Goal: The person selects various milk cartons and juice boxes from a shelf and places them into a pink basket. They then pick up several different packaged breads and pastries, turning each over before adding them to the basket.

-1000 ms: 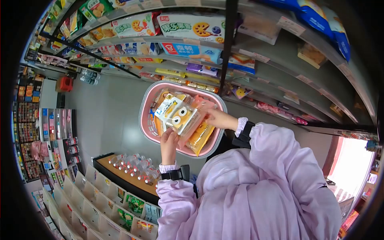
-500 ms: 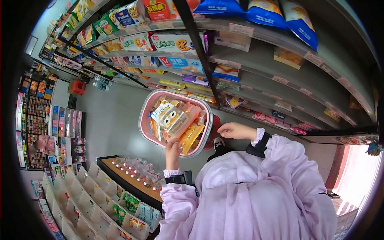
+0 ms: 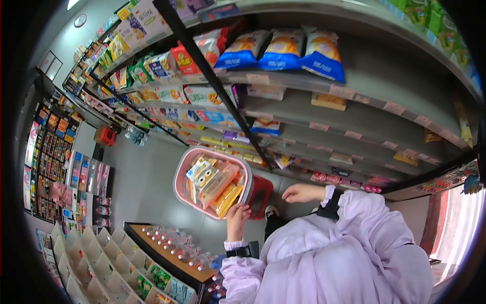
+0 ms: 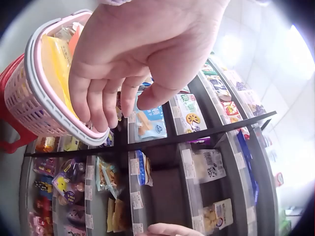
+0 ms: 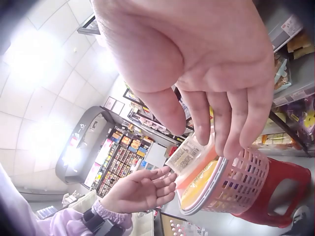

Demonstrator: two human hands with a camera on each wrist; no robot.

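A pink basket (image 3: 178, 188) with a grey rim stands on a red stool (image 3: 262, 195), filled with snack packs. On top lies a white and yellow pack with cartoon eyes (image 3: 203, 176), beside a yellow pack (image 3: 228, 201) and an orange-pink pack (image 3: 230, 175). My left hand (image 3: 237, 220) is at the basket's near corner, fingers loosely bent and holding nothing; in the left wrist view its fingertips overlap the rim. To the right of the basket, my right hand (image 3: 304, 193) hangs in the air with relaxed fingers and no object in it.
Shelves of snacks run along the far side, with blue chip bags (image 3: 281, 49) on an upper tier. At lower left stand a low wooden-topped stand (image 3: 152, 248) with several bottles (image 3: 177, 245) and a white divided rack (image 3: 106, 253). A doorway (image 3: 458, 233) opens at right.
My right hand has left the packs in the basket and drawn back to the right. The left hand has shifted from the packs to the near rim. The head view now takes in more upper shelf.
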